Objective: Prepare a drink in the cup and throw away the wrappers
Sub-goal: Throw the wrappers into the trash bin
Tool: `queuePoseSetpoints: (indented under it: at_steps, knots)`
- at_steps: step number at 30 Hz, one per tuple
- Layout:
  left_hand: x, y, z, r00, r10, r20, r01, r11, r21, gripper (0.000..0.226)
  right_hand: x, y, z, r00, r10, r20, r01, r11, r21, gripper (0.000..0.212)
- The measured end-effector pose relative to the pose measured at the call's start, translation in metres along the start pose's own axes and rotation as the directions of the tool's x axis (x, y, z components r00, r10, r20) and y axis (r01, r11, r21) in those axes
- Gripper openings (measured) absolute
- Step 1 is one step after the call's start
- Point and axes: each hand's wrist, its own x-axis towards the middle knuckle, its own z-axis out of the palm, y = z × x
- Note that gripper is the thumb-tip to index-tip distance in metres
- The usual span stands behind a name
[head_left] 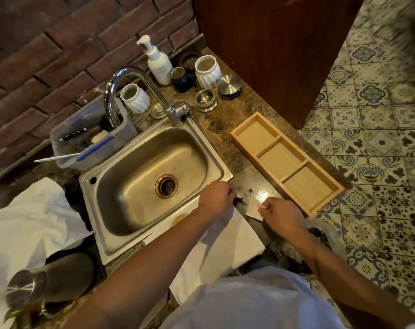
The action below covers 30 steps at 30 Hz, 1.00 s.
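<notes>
I read this from the head view, clock directions from frame centre.

Near, 5 o'clock: right hand [282,216] has its fingers curled, pinching a small pale wrapper [255,210] on the countertop [228,129]. Left hand [217,198] at 6 o'clock has fingers curled round something small at the sink's right rim; blurred, possibly a torn strip, can't confirm. Both hands sit close together, just apart.

Progress, my judgement: wrapper looks opened, brown specks [250,191] on the counter between the hands suggest powder spilled. A yellowish rim [180,218] peeks from under the left forearm, may be the cup; I can't tell if it holds anything. Left to do: bin the wrappers. No bin seen for sure; dark bag-like shape [318,236] under the right forearm, unclear.

Around: white cloth [225,243] under the arms, sink [154,167] at centre, wooden tray [285,160] with 3 compartments at 3 o'clock, close to the right hand. Steel bottle [23,287] at 8 o'clock. Far, 12 o'clock: faucet [130,91], soap pump bottle [157,60], 2 white ribbed pots [207,71], metal lids [229,85].

Obstruction: the tray crowds the right hand.
</notes>
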Motion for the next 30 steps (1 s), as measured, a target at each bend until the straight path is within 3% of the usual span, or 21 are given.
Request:
queuePoseSetpoints:
  at_steps: [9,13,16,27,30]
  knots:
    - [-0.02,-0.005,-0.038,0.981,-0.098,-0.165,0.059,0.972,-0.227,0.012,-0.008,-0.025,-0.034,0.997,-0.051,-0.057,0.057,0.993,0.107,0.023]
    - [-0.037,0.003,-0.045,0.967,-0.196,-0.164,0.078,0.837,-0.542,0.008,-0.022,-0.03,-0.05,1.0,-0.021,0.004,0.018,0.928,0.371,0.02]
    - [-0.054,0.014,-0.042,0.962,-0.213,-0.17,0.049,0.749,-0.661,0.007,-0.037,-0.031,-0.06,1.0,0.004,0.028,-0.018,0.848,0.53,0.021]
    - [-0.087,0.016,-0.037,0.983,-0.141,-0.12,0.003,0.659,-0.752,0.006,-0.113,-0.019,-0.049,0.994,0.079,-0.074,0.011,0.612,0.791,0.03]
    - [-0.102,0.014,-0.029,0.992,-0.066,-0.109,-0.042,0.637,-0.77,0.008,-0.136,-0.014,-0.035,0.988,0.112,-0.104,0.013,0.614,0.789,0.035]
